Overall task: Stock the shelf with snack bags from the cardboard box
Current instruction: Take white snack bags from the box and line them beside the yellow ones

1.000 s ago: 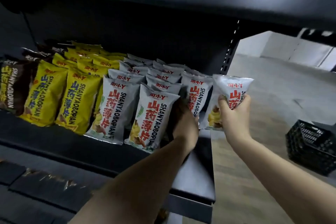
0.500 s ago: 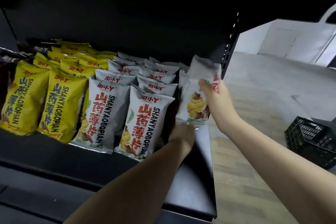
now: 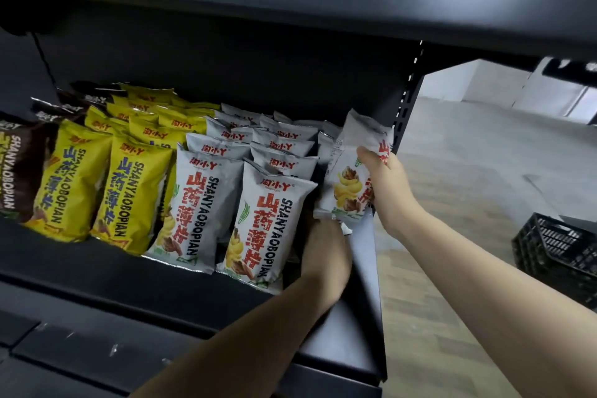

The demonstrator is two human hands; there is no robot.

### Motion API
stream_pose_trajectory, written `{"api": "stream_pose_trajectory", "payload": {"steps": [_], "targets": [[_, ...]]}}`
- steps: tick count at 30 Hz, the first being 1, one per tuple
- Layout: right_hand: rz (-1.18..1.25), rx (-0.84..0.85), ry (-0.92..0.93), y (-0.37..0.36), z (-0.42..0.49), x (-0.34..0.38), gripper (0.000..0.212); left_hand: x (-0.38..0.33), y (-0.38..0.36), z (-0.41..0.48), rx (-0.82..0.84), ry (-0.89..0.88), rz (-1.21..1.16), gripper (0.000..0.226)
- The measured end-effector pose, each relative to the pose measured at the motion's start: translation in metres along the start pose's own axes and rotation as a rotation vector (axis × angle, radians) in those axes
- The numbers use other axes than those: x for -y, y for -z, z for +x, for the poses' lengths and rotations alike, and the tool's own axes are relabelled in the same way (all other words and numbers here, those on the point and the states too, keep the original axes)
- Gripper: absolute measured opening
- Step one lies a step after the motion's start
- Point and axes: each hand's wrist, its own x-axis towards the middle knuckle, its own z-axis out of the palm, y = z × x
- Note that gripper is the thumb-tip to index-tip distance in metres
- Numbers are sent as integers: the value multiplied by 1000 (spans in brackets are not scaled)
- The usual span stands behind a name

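My right hand [image 3: 387, 184] grips a grey snack bag [image 3: 347, 181] upright at the right end of the black shelf [image 3: 193, 297], beside the rows of grey bags [image 3: 265, 223]. My left hand [image 3: 326, 252] reaches into the gap between the front grey bag and the held bag, just under the held bag's lower edge. Its fingers are hidden behind the bags. Rows of yellow bags [image 3: 129, 191] and brown bags [image 3: 19, 171] stand further left. No cardboard box is in view.
An upper shelf board [image 3: 290, 3] hangs close overhead. The perforated shelf upright [image 3: 407, 100] stands just right of the held bag. A black plastic crate [image 3: 562, 249] sits on the wooden floor to the right.
My right hand has carried the grey bag left from beyond the shelf end into the row's right end. My left hand has slid lower, beneath that bag.
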Motion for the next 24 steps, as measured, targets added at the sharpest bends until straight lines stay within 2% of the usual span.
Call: {"api": "stream_pose_trajectory", "payload": {"steps": [1,2,4,5,8,9,10,12,13,16,19,20,24], "targets": [[5,-32,19,2,-2,1,44,4,-3,-10,-151,-93,149,35],[11,-72,35,5,-6,2,44,8,-6,-12,-303,-150,196,40],[20,-125,43,12,-11,1,37,18,-16,-26,-509,-253,244,57],[16,-144,36,14,-13,-2,32,20,-18,-27,-574,-295,192,66],[-36,-127,21,17,-26,-10,21,10,-5,-48,-597,-365,11,73],[-53,-102,10,15,-30,-14,21,10,-5,-49,-611,-415,11,72],[-76,-75,4,12,-35,-15,21,11,-5,-46,-550,-437,37,75],[-105,-17,28,3,-43,-16,16,8,-3,-41,-509,-398,128,89],[-104,10,40,-1,-45,-18,16,7,-3,-37,-515,-364,171,89],[-88,88,0,-12,-44,-23,30,3,-2,-20,-497,-286,244,77],[-127,113,-46,-15,-40,-25,65,1,3,-10,-468,-236,169,87],[-136,107,-33,-13,-36,-25,69,0,2,-7,-418,-239,161,84],[-186,22,30,-5,-23,-24,34,3,-4,4,-491,-285,149,81]]}}
